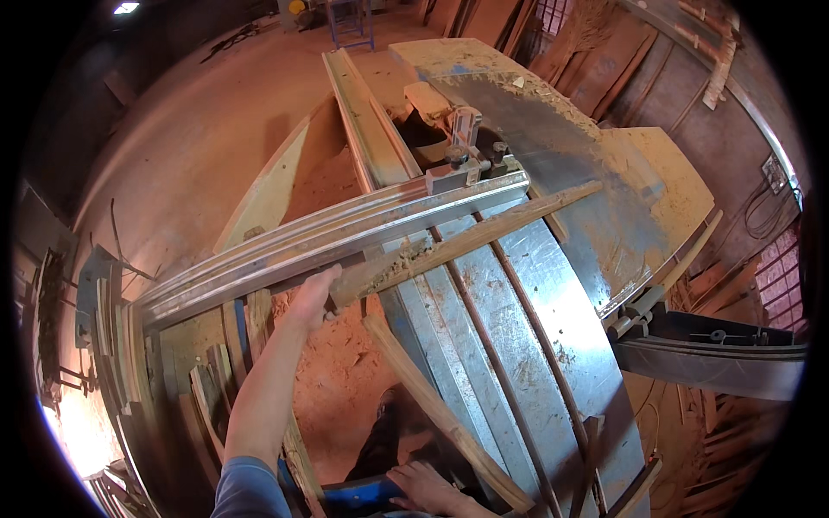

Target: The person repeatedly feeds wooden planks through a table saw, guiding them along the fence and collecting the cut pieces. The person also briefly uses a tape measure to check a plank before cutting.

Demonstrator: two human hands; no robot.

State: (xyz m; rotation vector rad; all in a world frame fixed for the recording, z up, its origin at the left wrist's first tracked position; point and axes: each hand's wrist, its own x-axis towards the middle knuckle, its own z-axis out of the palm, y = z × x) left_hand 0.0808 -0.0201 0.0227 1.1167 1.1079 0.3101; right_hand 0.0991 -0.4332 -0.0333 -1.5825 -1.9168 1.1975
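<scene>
My left hand (313,298) is closed round the near left end of a rough wooden strip (471,246). The strip lies slantwise over the metal saw table (542,289), along the near side of a long aluminium fence (337,242). Bits of sawdust cling to its upper face near my hand. My right hand (423,485) is low in the view beside a blue edge (358,494), its fingers apart and nothing seen in them. Near it, a second wooden strip (445,414) leans along the table's left edge.
Several offcuts (211,380) stand upright at the left below the fence. Beyond it, a metal rail (367,121) runs away from the table. A clamp block (466,164) sits at the fence's far end. A dark tray (708,345) juts out at right. Sawdust covers the floor.
</scene>
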